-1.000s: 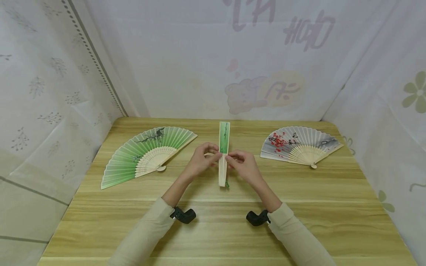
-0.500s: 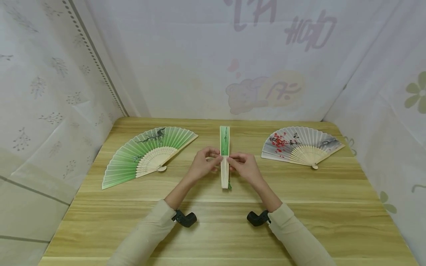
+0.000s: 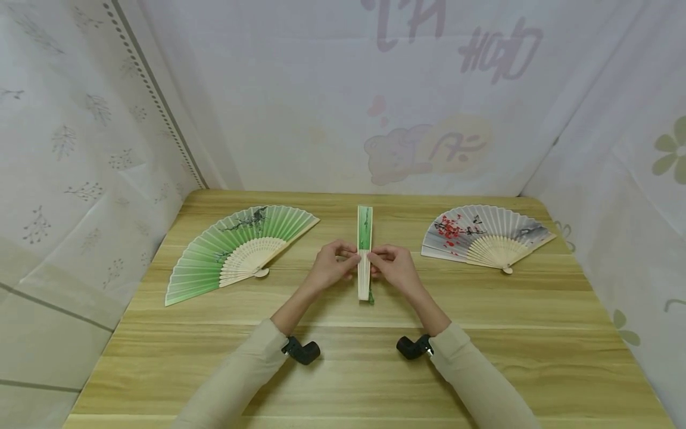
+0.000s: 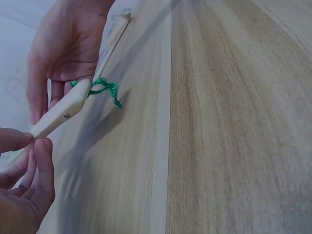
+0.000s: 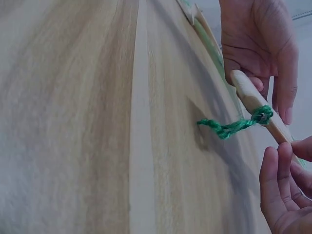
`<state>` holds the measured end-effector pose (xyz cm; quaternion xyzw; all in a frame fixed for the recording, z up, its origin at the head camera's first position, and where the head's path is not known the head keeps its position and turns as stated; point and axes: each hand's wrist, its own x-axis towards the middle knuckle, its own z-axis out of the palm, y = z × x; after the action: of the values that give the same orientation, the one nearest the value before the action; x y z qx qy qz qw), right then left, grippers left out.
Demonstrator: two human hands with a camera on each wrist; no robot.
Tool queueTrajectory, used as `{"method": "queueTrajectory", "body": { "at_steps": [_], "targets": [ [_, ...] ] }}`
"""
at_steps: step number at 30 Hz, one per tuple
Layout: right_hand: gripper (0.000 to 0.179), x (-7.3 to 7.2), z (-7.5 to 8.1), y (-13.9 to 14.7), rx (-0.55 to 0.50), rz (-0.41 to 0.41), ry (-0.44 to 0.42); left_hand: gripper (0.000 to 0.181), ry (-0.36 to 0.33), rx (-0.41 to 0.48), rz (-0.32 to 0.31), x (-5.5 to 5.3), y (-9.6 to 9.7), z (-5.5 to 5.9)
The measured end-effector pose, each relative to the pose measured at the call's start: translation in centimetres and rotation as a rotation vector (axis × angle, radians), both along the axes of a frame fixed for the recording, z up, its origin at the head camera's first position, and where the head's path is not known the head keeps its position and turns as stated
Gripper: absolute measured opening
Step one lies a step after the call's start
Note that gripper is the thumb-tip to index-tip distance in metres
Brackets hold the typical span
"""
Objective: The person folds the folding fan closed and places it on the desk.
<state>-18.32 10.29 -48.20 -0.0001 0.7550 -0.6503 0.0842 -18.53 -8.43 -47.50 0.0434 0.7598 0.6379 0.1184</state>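
A folded green hand fan [image 3: 365, 232] with pale ribs is held over the middle of the table, its green end pointing away from me. From the left side my left hand [image 3: 333, 264] pinches it between thumb and fingers; my right hand [image 3: 395, 266] does the same from the right. Both wrist views show the fan raised off the wood. A green cord [image 5: 229, 127] hangs from its rivet end, also visible in the left wrist view. To the left lies a spread green fan [image 3: 230, 250], and to the right a spread grey fan [image 3: 482, 232] with red blossoms.
The wooden table [image 3: 354, 381] reaches to a pale printed curtain [image 3: 300, 107] at the back. More curtains hang at the left and right sides. Each wrist carries a black camera mount [image 3: 303, 350].
Both hands, with the folded fan between them, have shifted slightly to the right and a little nearer. The fan stays folded, and the two spread fans keep their places on the table.
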Motion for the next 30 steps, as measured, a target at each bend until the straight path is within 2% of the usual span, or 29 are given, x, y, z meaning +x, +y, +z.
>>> {"method": "queueTrajectory", "body": {
  "at_steps": [7, 15, 24, 30],
  "targets": [
    [0.020, -0.2, -0.2, 0.1, -0.005, 0.004, -0.040, 0.020, -0.021, -0.044, -0.006, -0.2, 0.3, -0.2],
    [0.016, -0.6, -1.0, 0.2, 0.048, 0.028, 0.005, 0.018, -0.026, -0.080, -0.012, -0.4, 0.5, -1.0],
    [0.013, -0.8, -1.5, 0.1, 0.094, 0.027, 0.010, 0.015, -0.018, -0.117, -0.010, -0.3, 0.6, -1.3],
    [0.013, -0.8, -1.3, 0.1, 0.129, 0.053, -0.004, 0.014, -0.025, -0.115, -0.009, -0.1, 0.7, -1.6]
  ]
}}
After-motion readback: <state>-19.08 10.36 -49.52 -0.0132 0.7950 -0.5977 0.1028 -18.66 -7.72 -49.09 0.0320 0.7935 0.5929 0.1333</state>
